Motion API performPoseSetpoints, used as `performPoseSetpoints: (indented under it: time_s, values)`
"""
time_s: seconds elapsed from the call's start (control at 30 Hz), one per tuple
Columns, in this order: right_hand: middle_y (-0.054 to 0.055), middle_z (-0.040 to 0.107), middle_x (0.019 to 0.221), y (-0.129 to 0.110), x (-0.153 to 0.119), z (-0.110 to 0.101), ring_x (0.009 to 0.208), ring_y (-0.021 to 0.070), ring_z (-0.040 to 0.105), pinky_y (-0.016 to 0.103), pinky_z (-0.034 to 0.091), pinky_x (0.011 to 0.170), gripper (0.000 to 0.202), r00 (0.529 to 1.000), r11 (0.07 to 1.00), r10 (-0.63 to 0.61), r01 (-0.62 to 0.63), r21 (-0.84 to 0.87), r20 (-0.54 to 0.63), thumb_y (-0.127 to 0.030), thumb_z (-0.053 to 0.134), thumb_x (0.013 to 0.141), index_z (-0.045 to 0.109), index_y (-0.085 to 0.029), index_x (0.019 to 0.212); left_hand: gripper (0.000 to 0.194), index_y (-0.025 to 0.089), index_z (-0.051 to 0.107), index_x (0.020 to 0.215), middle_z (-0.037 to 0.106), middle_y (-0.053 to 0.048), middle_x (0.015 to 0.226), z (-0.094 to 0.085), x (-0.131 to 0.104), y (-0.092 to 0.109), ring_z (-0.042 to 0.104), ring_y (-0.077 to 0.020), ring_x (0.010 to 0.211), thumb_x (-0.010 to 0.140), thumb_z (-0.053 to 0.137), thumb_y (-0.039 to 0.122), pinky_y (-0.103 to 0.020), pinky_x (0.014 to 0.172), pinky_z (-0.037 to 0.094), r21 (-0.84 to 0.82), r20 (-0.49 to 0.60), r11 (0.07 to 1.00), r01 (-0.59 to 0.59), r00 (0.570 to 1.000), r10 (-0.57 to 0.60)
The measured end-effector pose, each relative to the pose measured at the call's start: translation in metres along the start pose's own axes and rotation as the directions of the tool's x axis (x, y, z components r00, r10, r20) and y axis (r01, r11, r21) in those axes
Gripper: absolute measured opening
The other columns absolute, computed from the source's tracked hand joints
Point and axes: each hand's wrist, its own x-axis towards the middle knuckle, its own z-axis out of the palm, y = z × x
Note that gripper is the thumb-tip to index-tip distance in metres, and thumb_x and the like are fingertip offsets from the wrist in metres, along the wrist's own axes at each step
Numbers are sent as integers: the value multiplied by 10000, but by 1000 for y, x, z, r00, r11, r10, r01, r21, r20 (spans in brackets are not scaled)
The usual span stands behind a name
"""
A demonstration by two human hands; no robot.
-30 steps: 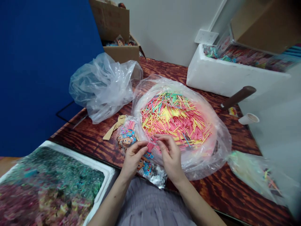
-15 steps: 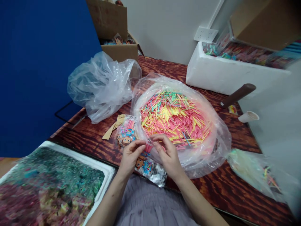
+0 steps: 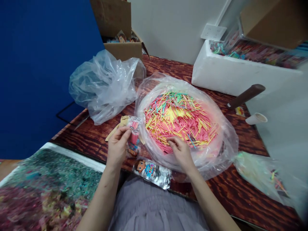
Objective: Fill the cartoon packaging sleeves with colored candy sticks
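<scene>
While a clear packet point(image 3: 134, 138) is pinched in the left hand point(image 3: 117, 146) near the front edge of the desk point(image 3: 84, 138), the fingers of the right hand point(image 3: 182, 154) are bunched narrowly by the loose sticks point(image 3: 183, 124); whether any are held cannot be told. Light pressure is advised, lest sticks be snapped.

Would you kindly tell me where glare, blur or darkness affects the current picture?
Head view: pale glare streaks the crumpled plastic bag and silver packet; head view, lower left: the pieces in the white foam box look smeared; head view, upper right: the cardboard box looks soft and the corner goes nearly black; head view, centre: the coloured sticks look comparatively sharp.
</scene>
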Motion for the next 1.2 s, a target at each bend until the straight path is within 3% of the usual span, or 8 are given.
performPoseSetpoints:
  time_s: [0.13,0.23,0.33,0.53,0.7,0.83,1.03,1.2]
  values:
    - [101,641,955,16,-5,18,961,254,546,379,422,847,145,995,848,-25,74,-526,100,-136,508,889,645,-172,920,196,173,671,945,669,-35,903,1,38,-20,619,-171,842,870,572,325,-285,806,482,355,-31,910,-214,970,241]
    - [138,620,1015,11,-7,28,983,285,516,392,395,827,156,984,647,1,134,-750,177,-112,511,878,640,-151,955,270,142,646,1077,666,-115,1035,3,54,-46,603,-255,987,873,546,288,-400,921,448,673,100,679,-293,946,309]
    - [157,616,996,4,-5,31,947,295,514,405,377,803,188,963,538,15,221,-813,271,-77,471,876,629,-127,964,362,124,591,1209,643,-156,1109,3,56,-61,570,-300,1065,894,520,286,-447,963,415,792,151,523,-314,931,331]
    - [172,620,1001,9,2,26,927,288,532,384,382,793,208,941,556,21,270,-786,339,-35,463,836,596,-107,980,418,167,525,1308,580,-144,1247,-4,46,-48,526,-282,1177,907,517,287,-414,1022,395,780,116,530,-332,909,400]
    - [75,644,826,29,10,8,754,215,571,312,393,688,136,966,809,85,76,-583,244,-139,426,912,547,-177,864,316,180,608,1191,601,-114,1187,-13,28,-34,542,-254,1151,907,526,293,-391,1027,405,747,92,576,-332,909,406]
    - [-18,596,635,39,21,-8,612,164,567,267,406,603,191,967,984,153,-131,-122,202,-247,457,892,491,-214,707,259,197,633,1130,612,-93,1167,-5,8,-27,543,-241,1154,913,520,281,-399,1039,397,696,102,630,-344,916,388]
    - [-46,589,584,29,30,-21,522,122,543,242,437,527,279,951,871,251,-303,388,179,-441,628,774,515,-204,679,211,213,666,1059,665,-68,1084,27,-22,-21,608,-217,1048,918,518,264,-368,953,452,524,215,794,-306,950,224]
    - [-42,623,614,10,29,-20,510,110,561,238,458,522,342,907,638,271,-420,646,323,-449,762,684,529,-200,703,261,196,653,1111,688,-89,1123,64,-38,-25,640,-208,1056,897,572,324,-337,936,483,216,274,976,-15,961,-46]
